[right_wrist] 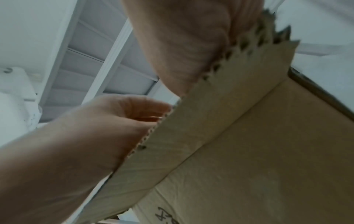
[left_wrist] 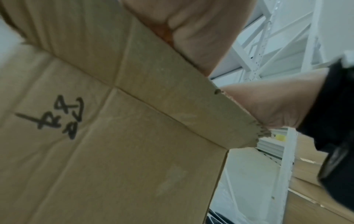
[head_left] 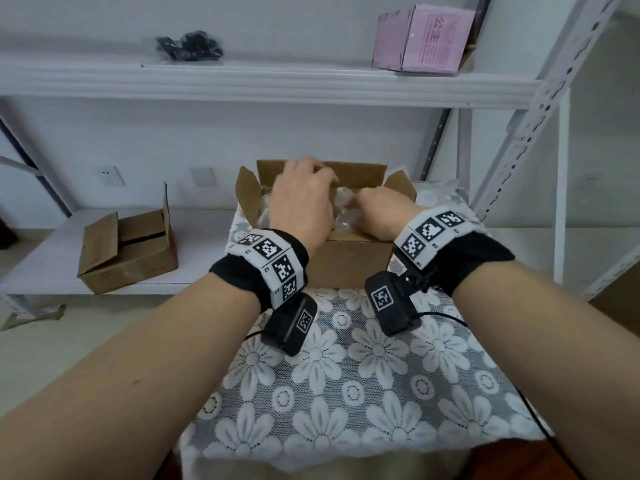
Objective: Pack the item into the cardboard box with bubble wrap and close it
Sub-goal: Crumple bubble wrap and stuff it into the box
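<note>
The cardboard box [head_left: 349,261], at twelve o'clock on the lace cloth [head_left: 363,375], is seen with four flaps raised and bubble wrap [head_left: 346,211] inside; the item itself is hidden. The left hand [head_left: 301,202] is spread loosely over the wrap, while the grip of the right hand [head_left: 377,211] cannot be told. The wrap is judged light, soft and springy, best pressed flat from above; two brown boxes and one pink box [head_left: 422,38] are counted.

Your cardboard box [head_left: 349,261] stands on the tabletop [head_left: 346,375] straight ahead of you, flaps up, with bubble wrap [head_left: 346,213] inside it. Your left hand [head_left: 301,199] and right hand [head_left: 377,209] both reach over its near wall into the opening. To your left, a smaller box [head_left: 128,251] sits on the lower shelf [head_left: 45,261]. Above and behind, the upper shelf [head_left: 270,84] carries another box [head_left: 422,39] at the right.
</note>
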Available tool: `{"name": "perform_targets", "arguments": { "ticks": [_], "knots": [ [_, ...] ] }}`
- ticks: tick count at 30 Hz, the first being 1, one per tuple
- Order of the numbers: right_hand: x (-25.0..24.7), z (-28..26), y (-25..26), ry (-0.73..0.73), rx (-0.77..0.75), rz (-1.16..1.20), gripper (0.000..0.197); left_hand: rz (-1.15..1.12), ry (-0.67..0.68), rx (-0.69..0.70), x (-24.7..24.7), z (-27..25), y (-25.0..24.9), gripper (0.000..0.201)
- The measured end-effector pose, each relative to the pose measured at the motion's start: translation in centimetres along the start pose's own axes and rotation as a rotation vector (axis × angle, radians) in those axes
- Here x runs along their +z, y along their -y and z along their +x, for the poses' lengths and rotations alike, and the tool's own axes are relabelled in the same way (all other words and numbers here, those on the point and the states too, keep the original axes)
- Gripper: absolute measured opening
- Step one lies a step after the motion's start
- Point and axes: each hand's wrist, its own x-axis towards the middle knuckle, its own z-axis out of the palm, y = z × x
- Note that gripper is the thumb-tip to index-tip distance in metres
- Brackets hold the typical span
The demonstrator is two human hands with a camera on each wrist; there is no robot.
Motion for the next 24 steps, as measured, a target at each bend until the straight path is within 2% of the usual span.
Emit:
{"name": "perform_targets", "arguments": {
  "ticks": [1,2,4,5,10,14,16,19,22,24],
  "knots": [
    [0.1,0.0,0.1,0.005,0.006,-0.001,0.026,0.074,-0.025,-0.031,-0.4,-0.1,0.1,0.034],
    [0.2,0.0,0.1,0.012,0.010,0.001,0.027,0.138,0.018,-0.111,-0.6,-0.2,0.4,0.040],
    [0.3,-0.1,0.3,0.038,0.021,0.014,0.028,0.210,0.191,-0.282,-0.8,-0.6,1.0,0.046],
    [0.3,-0.3,0.4,0.049,0.021,0.022,0.026,0.222,0.274,-0.314,-0.7,-0.8,1.2,0.046],
    [-0.5,-0.8,1.0,0.131,0.058,0.096,0.032,0.254,0.562,-0.232,0.2,-0.7,1.7,0.033],
    [-0.9,-0.7,1.2,0.209,0.070,0.076,0.034,0.174,0.727,-0.327,-0.4,0.5,2.1,0.036],
    [-0.9,-0.5,1.1,0.214,0.071,0.071,0.035,0.079,0.733,-0.404,-0.7,1.1,2.8,0.035],
    [0.0,0.2,0.8,0.130,0.080,0.132,0.032,-0.013,0.568,-0.474,-1.0,1.0,3.7,0.031],
    [1.0,0.2,0.2,-0.091,0.076,0.148,0.035,0.086,0.383,-0.348,-0.9,0.4,4.0,0.026],
    [1.0,-0.3,0.1,-0.254,0.063,0.043,0.029,0.080,0.362,-0.348,-0.7,0.2,4.0,0.023]
  ]
}}
